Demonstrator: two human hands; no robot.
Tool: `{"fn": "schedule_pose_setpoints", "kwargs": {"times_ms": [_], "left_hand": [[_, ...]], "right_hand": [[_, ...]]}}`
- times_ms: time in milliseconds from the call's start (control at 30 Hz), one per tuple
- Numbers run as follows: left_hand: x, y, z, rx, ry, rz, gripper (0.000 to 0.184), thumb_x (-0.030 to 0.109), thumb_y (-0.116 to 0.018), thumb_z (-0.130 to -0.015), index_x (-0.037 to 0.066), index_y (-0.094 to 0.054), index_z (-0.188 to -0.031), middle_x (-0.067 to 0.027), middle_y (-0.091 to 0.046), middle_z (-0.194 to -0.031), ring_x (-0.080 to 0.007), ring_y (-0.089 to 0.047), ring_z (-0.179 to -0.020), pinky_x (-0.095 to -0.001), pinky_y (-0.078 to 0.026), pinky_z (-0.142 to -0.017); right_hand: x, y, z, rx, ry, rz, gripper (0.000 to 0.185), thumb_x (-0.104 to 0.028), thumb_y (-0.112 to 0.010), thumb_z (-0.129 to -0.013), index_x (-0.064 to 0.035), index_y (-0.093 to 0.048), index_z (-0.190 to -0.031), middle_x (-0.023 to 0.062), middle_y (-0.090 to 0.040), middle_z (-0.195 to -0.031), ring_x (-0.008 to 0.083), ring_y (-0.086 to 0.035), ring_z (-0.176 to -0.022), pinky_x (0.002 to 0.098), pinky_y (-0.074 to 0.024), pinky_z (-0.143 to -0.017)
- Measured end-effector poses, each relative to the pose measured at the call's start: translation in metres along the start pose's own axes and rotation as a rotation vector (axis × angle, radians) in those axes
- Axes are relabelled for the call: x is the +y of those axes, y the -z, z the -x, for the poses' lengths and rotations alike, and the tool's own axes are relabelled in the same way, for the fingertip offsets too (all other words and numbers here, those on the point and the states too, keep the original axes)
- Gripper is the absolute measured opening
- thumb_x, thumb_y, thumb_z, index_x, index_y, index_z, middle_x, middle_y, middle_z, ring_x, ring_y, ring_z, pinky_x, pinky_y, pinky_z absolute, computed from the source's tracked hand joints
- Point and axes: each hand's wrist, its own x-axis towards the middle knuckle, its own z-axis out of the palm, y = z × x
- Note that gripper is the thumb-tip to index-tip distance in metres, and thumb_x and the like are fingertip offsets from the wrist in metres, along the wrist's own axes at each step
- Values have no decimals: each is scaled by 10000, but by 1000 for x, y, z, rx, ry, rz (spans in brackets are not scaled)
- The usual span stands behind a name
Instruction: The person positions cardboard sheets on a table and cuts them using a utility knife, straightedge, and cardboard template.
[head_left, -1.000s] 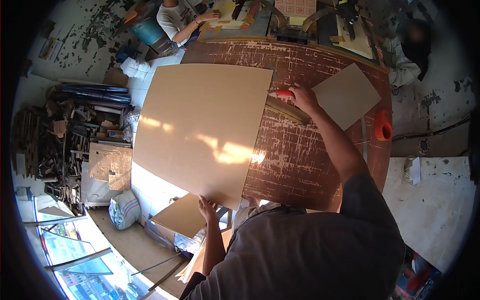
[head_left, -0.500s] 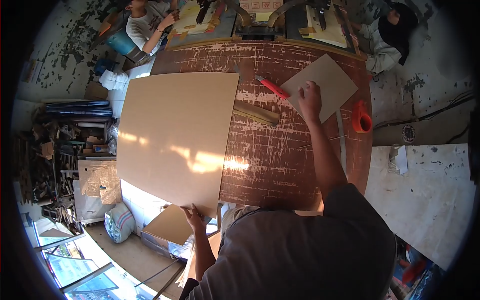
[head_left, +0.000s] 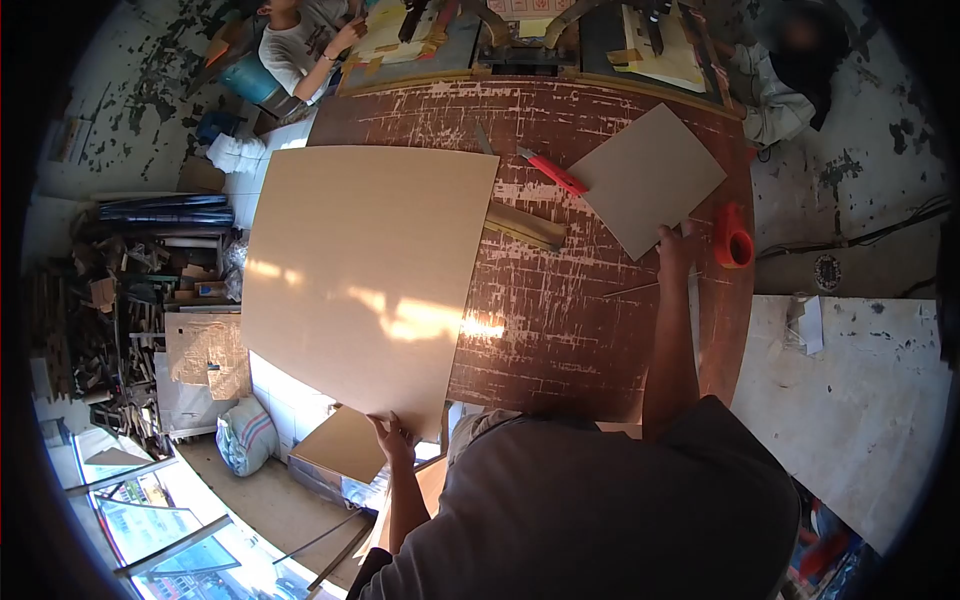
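A large brown cardboard sheet [head_left: 370, 230] covers the left of the worn red-brown table [head_left: 560, 350] and overhangs it. At the sheet's near edge my left hand [head_left: 395, 440] is closed, gripping the edge near its corner. My right hand [head_left: 677, 248] is at the near right edge of a smaller grey-brown board [head_left: 650, 180], its thumb and fingers apart; contact with the board is unclear. A red utility knife [head_left: 553, 172] lies beside that board's left corner. Partly under the big sheet is a wooden strip [head_left: 528, 226].
A roll of red tape [head_left: 735, 238] stands at the table's right edge. A thin rod [head_left: 632, 290] and a metal strip [head_left: 695, 320] lie near my right arm. Two people sit across, by a press-like frame [head_left: 525, 60]. A box [head_left: 340, 450] stands below my left hand.
My right hand has drawn back toward me, from over the small board to its near right edge. My left hand stays at the large sheet's edge. The view has shifted slightly.
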Motion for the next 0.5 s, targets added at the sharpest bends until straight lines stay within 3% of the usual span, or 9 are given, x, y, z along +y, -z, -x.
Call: {"fn": "schedule_pose_setpoints", "kwargs": {"times_ms": [67, 133, 167, 233, 267, 367, 433, 500], "left_hand": [[2, -6, 5, 21, 11, -35, 829, 200, -670, -971, 384, -159, -1597, -55, -591, -1185, -212, -584, -996, -383, -520, -764], [2, -9, 9, 18, -15, -9, 842, 211, -683, -963, 367, -158, -1603, -79, -605, -1176, -222, -578, -1006, -393, -506, -770], [3, -11, 11, 26, -19, -3, 842, 211, -683, -963, 367, -158, -1603, -79, -605, -1176, -222, -578, -1006, -393, -506, -770], [7, -19, 23, 95, -40, -97, 861, 228, -696, -953, 344, -151, -1609, -84, -607, -1158, -229, -574, -1019, -403, -497, -784], [5, -20, 25, 93, -63, -80, 873, 250, -706, -946, 328, -148, -1613, -65, -615, -1076, -206, -565, -971, -404, -485, -776], [2, -23, 32, 117, -97, -131, 859, 242, -700, -949, 330, -160, -1612, -60, -621, -1035, -181, -549, -896, -388, -477, -756], [2, -25, 36, 130, -99, -129, 852, 237, -698, -951, 331, -168, -1611, -57, -620, -1016, -168, -538, -866, -378, -475, -743], [1, -27, 36, 144, -103, -127, 844, 232, -697, -953, 331, -176, -1610, -53, -618, -997, -155, -527, -835, -368, -472, -731]], "right_hand": [[-12, -4, 0, 31, -49, -12, 660, -100, -733, -817, -18, -455, -1411, 99, -637, -1155, 203, -639, -958, 300, -510, -621], [-13, -1, -8, -6, -134, 154, 563, -128, -722, -820, -34, -536, -1343, 35, -625, -953, 128, -602, -789, 275, -478, -576], [-11, 0, -12, -16, -133, 151, 563, -128, -722, -820, -34, -536, -1343, 35, -625, -953, 128, -602, -789, 275, -478, -576], [-6, -1, -14, 51, -148, 97, 445, -166, -721, -822, -57, -604, -1238, -24, -560, -795, 72, -539, -669, 259, -471, -555], [-4, 0, -15, 41, -145, 95, 445, -166, -721, -822, -57, -604, -1238, -24, -560, -795, 72, -539, -669, 259, -471, -555], [-16, 9, -13, 23, -243, 48, 392, -184, -721, -829, -78, -603, -1188, -44, -555, -766, 58, -523, -650, 235, -453, -527], [-26, 13, -15, -180, -300, 47, 264, -201, -713, -850, -96, -624, -1075, -62, -522, -719, 46, -488, -597, 215, -421, -501], [-35, 6, -15, -168, -262, 12, 203, -195, -698, -870, -96, -629, -1032, -62, -506, -712, 42, -470, -582, 210, -396, -492]]}}
